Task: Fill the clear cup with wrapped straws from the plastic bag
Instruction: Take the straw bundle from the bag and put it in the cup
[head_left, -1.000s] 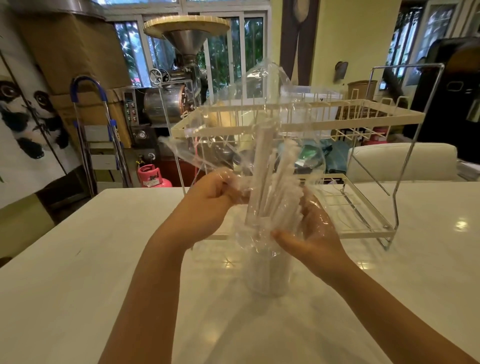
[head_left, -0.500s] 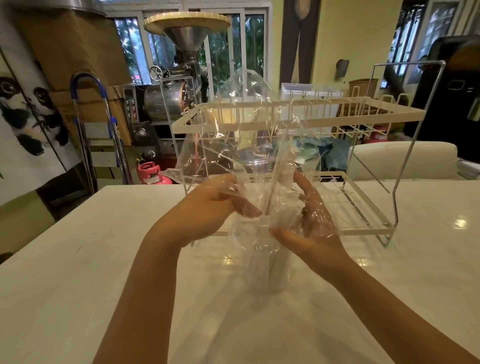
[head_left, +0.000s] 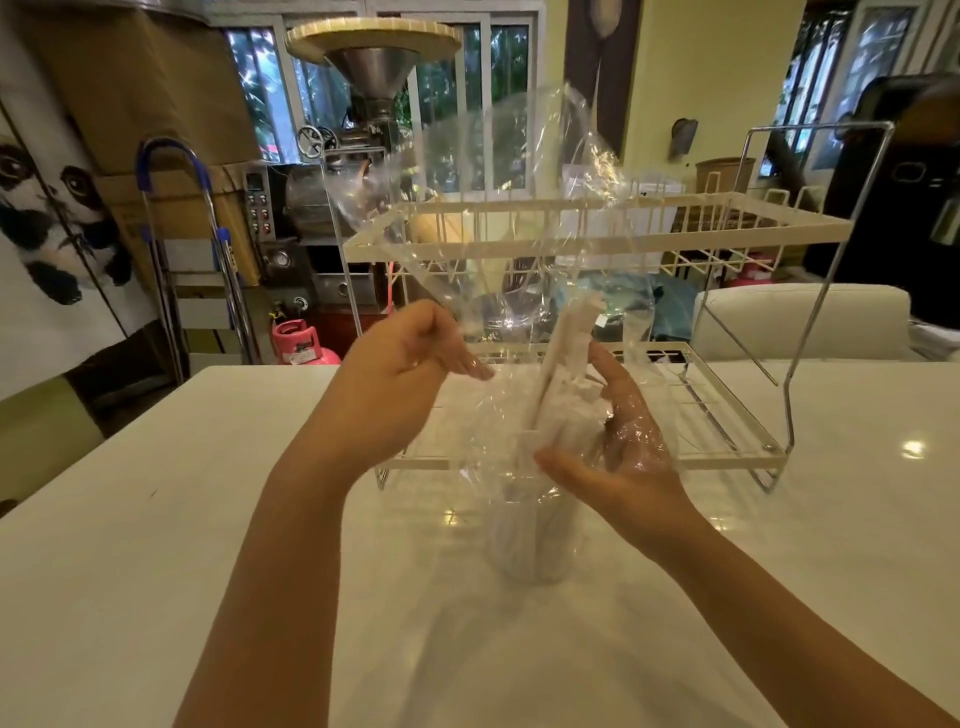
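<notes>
A clear cup (head_left: 527, 540) stands on the white table (head_left: 156, 571) just in front of me. A bundle of white wrapped straws (head_left: 563, 374) stands in it, leaning right, with the tops well above the rim. The clear plastic bag (head_left: 511, 176) billows up over the straws, its lower part still draped around them. My left hand (head_left: 402, 374) is left of the straws and pinches the bag's edge. My right hand (head_left: 618, 452) is cupped against the bundle's right side with fingers spread and bag film lying over the palm.
A cream two-tier dish rack (head_left: 727, 228) with a chrome frame stands right behind the cup. A white chair back (head_left: 800, 322) is beyond the table on the right. A pink gas cylinder (head_left: 301, 343), a step ladder and a roasting machine stand at the back left.
The bag has slid upward off the straws and billows higher. The straws have dropped lower into the cup. My left hand has moved up and left, its fingers looser.
</notes>
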